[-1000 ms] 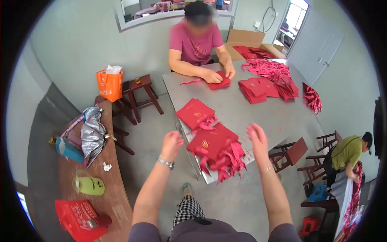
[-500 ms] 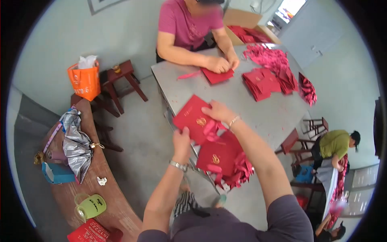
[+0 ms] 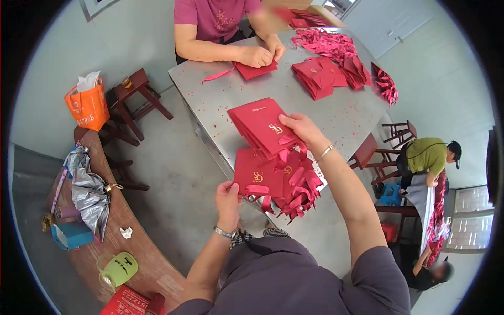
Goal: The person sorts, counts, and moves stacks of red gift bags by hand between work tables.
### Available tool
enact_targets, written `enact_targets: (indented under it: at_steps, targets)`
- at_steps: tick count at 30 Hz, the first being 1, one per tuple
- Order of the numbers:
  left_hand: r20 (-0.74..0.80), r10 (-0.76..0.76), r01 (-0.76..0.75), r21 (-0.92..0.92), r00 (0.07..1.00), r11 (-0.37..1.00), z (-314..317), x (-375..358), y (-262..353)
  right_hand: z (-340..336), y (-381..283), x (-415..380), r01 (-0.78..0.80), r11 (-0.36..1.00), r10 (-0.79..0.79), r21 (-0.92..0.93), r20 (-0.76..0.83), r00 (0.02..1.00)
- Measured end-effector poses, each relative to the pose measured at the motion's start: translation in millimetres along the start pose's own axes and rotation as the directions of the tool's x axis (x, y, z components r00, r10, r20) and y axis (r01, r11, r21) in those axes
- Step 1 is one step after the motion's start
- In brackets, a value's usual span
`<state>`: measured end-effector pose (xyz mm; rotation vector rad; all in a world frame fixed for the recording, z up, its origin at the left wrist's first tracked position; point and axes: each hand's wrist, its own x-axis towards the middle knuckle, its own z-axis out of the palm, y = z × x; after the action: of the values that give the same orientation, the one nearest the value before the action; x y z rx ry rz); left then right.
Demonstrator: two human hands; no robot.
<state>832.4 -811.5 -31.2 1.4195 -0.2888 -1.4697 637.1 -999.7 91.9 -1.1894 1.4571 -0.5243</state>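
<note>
My right hand [image 3: 303,131] grips a small stack of red paper bags [image 3: 258,123] by its right edge, thumb on top; the upper one shows a gold logo. Below, my left hand [image 3: 228,199] pinches the lower left corner of another red paper bag [image 3: 249,167], which overlaps the pile at the near table edge. Pink-red ribbons [image 3: 300,191] hang in a tangle from this pile. How many bags are in the right hand cannot be made out.
Across the metal table [image 3: 210,107], a co-worker's hands [image 3: 262,56] work on a red bag [image 3: 251,71]. More red bags [image 3: 317,76] and heaped ribbons [image 3: 328,44] lie at the far right. A wooden bench [image 3: 142,252] with a green cup [image 3: 121,269] stands left; other people are right.
My left hand has moved from the upper bag down to a bag on the pile. My right hand keeps its hold, and its bags now show as a fanned stack. The view has shifted.
</note>
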Motion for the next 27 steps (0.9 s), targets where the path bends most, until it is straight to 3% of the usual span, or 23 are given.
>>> enact_targets:
  at_steps: [1, 3, 4, 6, 8, 9, 10, 12, 13, 14, 16, 17, 18, 19, 22, 23, 24, 26, 27]
  targets:
    - [-0.002, 0.004, -0.004, -0.003, 1.000, 1.000, 2, -5, 3, -4, 2, -6, 0.012, 0.997, -0.011, 0.071, -0.006, 1.000]
    - [0.114, -0.095, 0.131, -0.364, 0.989, 0.922, 10, -20, 14, -7, 6, -19, -0.003, 0.971, 0.010, 0.240, -0.029, 1.000]
    - [0.114, -0.091, 0.127, -0.364, 0.989, 0.923, 16, -25, 14, -11, 10, -23, 0.001, 0.971, 0.006, 0.240, -0.028, 1.000]
    - [0.100, -0.101, 0.136, -0.458, 0.990, 0.878, 34, -36, 11, -24, 25, -29, -0.038, 0.995, 0.035, 0.095, 0.032, 0.999]
    - [0.149, -0.090, 0.147, -0.439, 0.985, 0.886, 50, -44, -2, -28, 41, -35, 0.103, 0.949, -0.117, -0.299, -0.031, 0.993]
    - [0.128, -0.120, 0.163, -0.419, 0.985, 0.893, 59, -49, -8, -24, 35, -46, 0.125, 0.874, -0.152, -0.469, -0.019, 0.988]
    - [0.130, -0.114, 0.159, -0.417, 0.985, 0.895, 63, -52, -11, -24, 50, -39, 0.146, 0.711, -0.193, -0.688, 0.009, 0.981]
    - [0.207, -0.160, 0.206, -0.227, 0.965, 0.952, 66, -56, -20, -13, 50, -48, 0.008, 0.543, -0.082, -0.840, -0.044, 0.996]
    - [0.229, -0.145, 0.149, -0.001, 0.963, 0.989, 60, -57, -25, -15, 60, -42, 0.039, 0.574, -0.093, -0.818, -0.018, 0.995]
    - [0.225, -0.143, 0.146, 0.002, 0.964, 0.989, 55, -56, -29, -17, 76, -30, 0.043, 0.578, -0.095, -0.815, -0.015, 0.995]
    - [0.084, -0.114, 0.118, -0.048, 0.990, 0.992, 44, -56, -33, -21, 108, -11, 0.244, 0.561, -0.427, -0.791, -0.024, 0.904]
    - [0.112, -0.189, 0.194, -0.032, 0.976, 0.981, 42, -56, -29, -23, 104, -11, 0.239, 0.570, -0.417, -0.786, -0.027, 0.908]
    - [0.197, -0.236, 0.252, -0.056, 0.952, 0.966, 43, -59, -20, -26, 90, -10, 0.211, 0.716, -0.166, -0.666, 0.131, 0.977]
    - [0.283, -0.282, 0.313, -0.073, 0.917, 0.947, 46, -58, -11, -28, 81, -10, 0.120, 0.834, 0.068, -0.538, 0.317, 0.946]
    - [0.355, -0.339, 0.368, -0.017, 0.872, 0.930, 61, -40, 1, -26, 62, -25, 0.121, 0.794, 0.124, -0.596, 0.353, 0.927]
    - [0.367, -0.308, 0.369, -0.108, 0.878, 0.923, 71, -43, 7, -24, 58, -30, 0.108, 0.788, 0.179, -0.606, 0.394, 0.902]
    - [0.375, -0.319, 0.376, -0.091, 0.871, 0.922, 75, -44, 4, -22, 67, -30, 0.154, 0.704, 0.159, -0.693, 0.365, 0.917]
    - [0.292, -0.211, 0.218, 0.007, 0.933, 0.976, 79, -45, 0, -33, 79, -41, 0.102, 0.782, 0.137, -0.615, 0.330, 0.934]
    - [0.260, -0.223, 0.240, -0.038, 0.940, 0.970, 80, -45, -3, -39, 84, -45, 0.070, 0.842, 0.115, -0.535, 0.303, 0.946]
